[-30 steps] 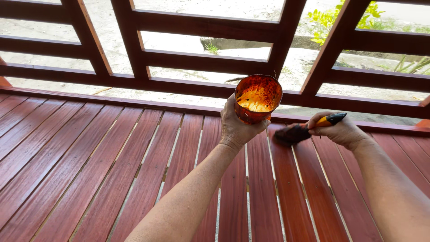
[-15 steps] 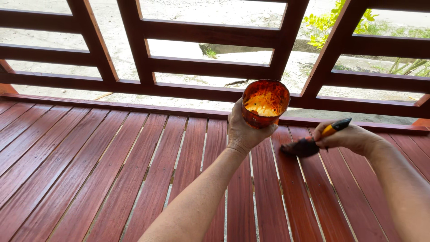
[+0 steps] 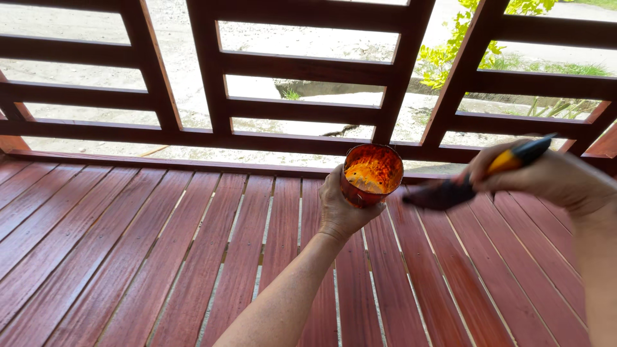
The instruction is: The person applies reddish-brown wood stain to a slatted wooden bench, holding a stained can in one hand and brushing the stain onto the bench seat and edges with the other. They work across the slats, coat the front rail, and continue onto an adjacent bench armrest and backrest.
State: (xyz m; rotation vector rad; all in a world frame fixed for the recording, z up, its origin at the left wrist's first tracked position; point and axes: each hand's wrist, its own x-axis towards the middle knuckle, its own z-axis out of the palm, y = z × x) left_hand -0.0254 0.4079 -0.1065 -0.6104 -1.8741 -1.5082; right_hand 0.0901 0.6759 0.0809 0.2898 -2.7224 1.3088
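Left hand: the left hand (image 3: 340, 205) sits at centre frame, fingers wrapped and clamped around the lower wall of the cup, forearm running down to the bottom edge
Cup: the cup (image 3: 371, 173) is a small open container held upright just right of centre, its inside coated with orange-brown stain (the rim faces the camera)
Right hand: the right hand (image 3: 546, 177) is at the right edge of the frame, fingers closed together on the brush handle
Brush: the brush (image 3: 472, 183) has a yellow and dark handle; its dark bristles point left, near the cup but apart from it, and are blurred
Deck: the deck boards (image 3: 160, 257) are reddish-brown with narrow gaps, filling the lower frame
Railing: the railing (image 3: 302, 115) crosses the upper frame, same dark red wood
Beyond: green foliage (image 3: 450, 51) at upper right
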